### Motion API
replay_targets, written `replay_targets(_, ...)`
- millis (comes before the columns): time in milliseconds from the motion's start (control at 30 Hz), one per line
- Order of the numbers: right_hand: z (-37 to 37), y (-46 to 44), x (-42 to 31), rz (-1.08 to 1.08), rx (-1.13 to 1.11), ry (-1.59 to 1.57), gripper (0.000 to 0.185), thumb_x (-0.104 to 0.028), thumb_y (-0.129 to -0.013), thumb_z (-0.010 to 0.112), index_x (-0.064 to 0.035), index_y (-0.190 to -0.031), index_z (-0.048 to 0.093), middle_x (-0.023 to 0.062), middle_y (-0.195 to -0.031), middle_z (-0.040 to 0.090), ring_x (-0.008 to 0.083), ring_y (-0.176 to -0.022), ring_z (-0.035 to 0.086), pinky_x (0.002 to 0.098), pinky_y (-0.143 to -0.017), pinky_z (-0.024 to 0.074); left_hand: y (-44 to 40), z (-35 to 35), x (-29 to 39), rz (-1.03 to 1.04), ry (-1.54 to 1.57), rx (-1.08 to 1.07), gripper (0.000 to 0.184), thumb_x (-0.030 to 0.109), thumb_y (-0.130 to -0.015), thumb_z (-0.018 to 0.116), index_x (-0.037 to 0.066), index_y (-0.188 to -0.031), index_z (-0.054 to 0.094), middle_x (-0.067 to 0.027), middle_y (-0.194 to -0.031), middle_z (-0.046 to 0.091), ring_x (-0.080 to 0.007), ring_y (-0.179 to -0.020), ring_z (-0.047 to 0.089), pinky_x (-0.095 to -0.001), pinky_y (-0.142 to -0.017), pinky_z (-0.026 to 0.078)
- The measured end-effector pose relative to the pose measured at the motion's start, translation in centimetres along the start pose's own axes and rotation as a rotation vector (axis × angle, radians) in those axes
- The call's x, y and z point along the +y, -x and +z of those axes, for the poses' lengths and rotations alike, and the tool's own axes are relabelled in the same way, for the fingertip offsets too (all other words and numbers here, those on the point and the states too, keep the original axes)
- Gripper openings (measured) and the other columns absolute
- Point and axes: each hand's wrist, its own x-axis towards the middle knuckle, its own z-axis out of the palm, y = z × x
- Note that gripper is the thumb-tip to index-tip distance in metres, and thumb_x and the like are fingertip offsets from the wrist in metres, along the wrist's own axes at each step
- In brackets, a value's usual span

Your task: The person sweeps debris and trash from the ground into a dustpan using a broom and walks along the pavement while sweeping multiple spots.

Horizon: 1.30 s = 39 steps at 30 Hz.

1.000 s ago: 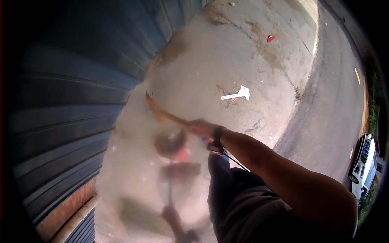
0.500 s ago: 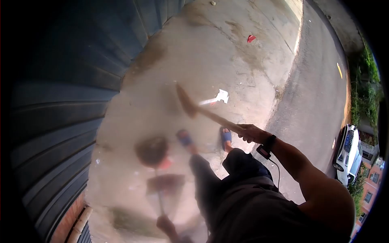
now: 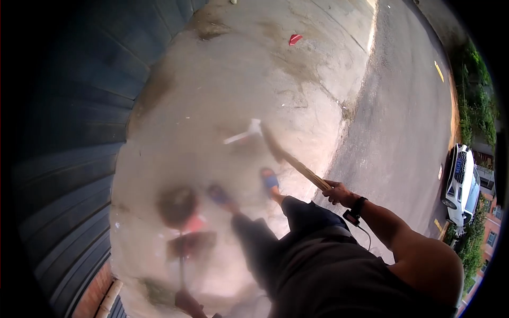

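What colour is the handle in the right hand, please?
The handle is light tan, best seen in the head view.

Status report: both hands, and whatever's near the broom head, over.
Right hand gripping broom. Left hand on blurred long-handled pan. White scrap close beside broom head; sandalled feet nearby.

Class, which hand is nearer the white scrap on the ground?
Right. In view, the right hand is below and rightward of the white scrap, the left hand far below, leftward.

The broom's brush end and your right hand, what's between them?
The broom's handle, slanting from my right hand to the blurry brush end, as the head view shows.
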Motion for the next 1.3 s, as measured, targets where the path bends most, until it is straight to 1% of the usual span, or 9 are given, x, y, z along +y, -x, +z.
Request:
replay_targets(67,-3.3,-2.0,3.2,-0.117,-0.03,-0.211,0.063,-0.013,-0.088,0.065,-0.0102,-0.149,0.049,-0.0013,-0.078,0.054,0.0107,-0.059,0.052,0.0269,-0.048,0.0437,-0.2,1.3,-3.6,0.243,-0.199,0.002,0.038,0.026,-0.091,0.063,-0.008,-0.075,0.06,-0.0243,-0.067,0.06,-0.0375,-0.061,0.057,-0.0497,-0.06,0.043)
replay_targets(233,-5.2,-9.8,2.2,-0.07,0.105,-0.391,0.011,-0.014,-0.091,0.064,-0.01,-0.093,0.054,-0.001,-0.072,0.051,0.0094,-0.055,0.048,0.0261,-0.044,0.0396,2.7,3.2,2.9,0.488,-0.346,-0.066,0.035,0.028,-0.09,0.066,-0.003,-0.076,0.063,-0.0237,-0.068,0.062,-0.0428,-0.064,0.061,-0.0512,-0.059,0.046)
replay_targets(333,-3.8,-14.2,0.3,-0.1,-0.208,-0.847,0.016,-0.017,-0.091,0.066,-0.011,-0.086,0.053,-0.0015,-0.068,0.05,0.0089,-0.051,0.046,0.0253,-0.042,0.0363,4.0,5.2,6.1,0.518,-0.414,-0.129,0.032,0.031,-0.09,0.068,0.002,-0.078,0.066,-0.0203,-0.066,0.064,-0.0428,-0.064,0.064,-0.0521,-0.059,0.048)
replay_targets(533,8.3,-13.4,-4.3,-0.235,-0.209,-0.503,0.012,-0.014,-0.091,0.064,-0.0065,-0.089,0.056,-0.0008,-0.063,0.044,0.0109,-0.046,0.041,0.0273,-0.039,0.0282,7.2,9.3,10.4,0.417,-0.421,-0.186,0.029,0.034,-0.091,0.069,0.007,-0.081,0.066,-0.0155,-0.067,0.067,-0.0407,-0.066,0.067,-0.0507,-0.06,0.051)
replay_targets(600,11.9,-12.0,-5.6,-0.23,-0.079,0.007,0.023,-0.024,-0.097,0.062,-0.0015,-0.096,0.062,0.0058,-0.07,0.061,0.0136,-0.049,0.056,0.0324,-0.039,0.0388,8.8,9.6,11.9,0.403,-0.402,-0.187,0.031,0.034,-0.092,0.068,0.007,-0.077,0.064,-0.0152,-0.069,0.068,-0.0408,-0.068,0.067,-0.0516,-0.063,0.052)
replay_targets(733,16.2,-9.3,-5.3,-0.18,-0.027,0.443,0.025,-0.026,-0.095,0.063,-0.0025,-0.104,0.065,0.0151,-0.085,0.07,0.0246,-0.072,0.07,0.0377,-0.058,0.0522,11.1,11.3,12.6,0.366,-0.365,-0.235,0.03,0.034,-0.093,0.067,0.008,-0.079,0.062,-0.0156,-0.069,0.069,-0.0416,-0.069,0.067,-0.0512,-0.063,0.052)
replay_targets(867,15.2,-2.1,-7.2,-0.568,-0.07,0.853,0.031,-0.019,-0.088,0.064,-0.0076,-0.117,0.067,0.0177,-0.1,0.072,0.0319,-0.096,0.07,0.0398,-0.079,0.0547,11.9,11.8,11.3,0.295,-0.327,-0.266,0.03,0.032,-0.092,0.069,0.007,-0.077,0.06,-0.0163,-0.069,0.068,-0.0413,-0.069,0.067,-0.0509,-0.064,0.052)
replay_targets(967,12.2,-5.1,-3.8,-0.581,-0.01,0.787,0.052,-0.018,-0.075,0.077,-0.0121,-0.124,0.06,0.0156,-0.103,0.07,0.0367,-0.096,0.068,0.0451,-0.084,0.0536,11.5,11.3,10.7,0.3,-0.278,-0.249,0.03,0.031,-0.091,0.07,0.007,-0.076,0.06,-0.0165,-0.068,0.067,-0.0414,-0.068,0.067,-0.051,-0.063,0.052)
replay_targets(1300,17.0,-11.7,-11.8,-0.63,0.234,0.966,0.035,-0.018,-0.082,0.065,-0.0106,-0.115,0.058,0.0207,-0.092,0.071,0.0425,-0.09,0.069,0.0524,-0.076,0.0549,10.8,11.5,9.7,0.285,-0.246,-0.262,0.031,0.03,-0.088,0.072,0.006,-0.074,0.059,-0.0169,-0.067,0.067,-0.0417,-0.068,0.067,-0.051,-0.064,0.053)
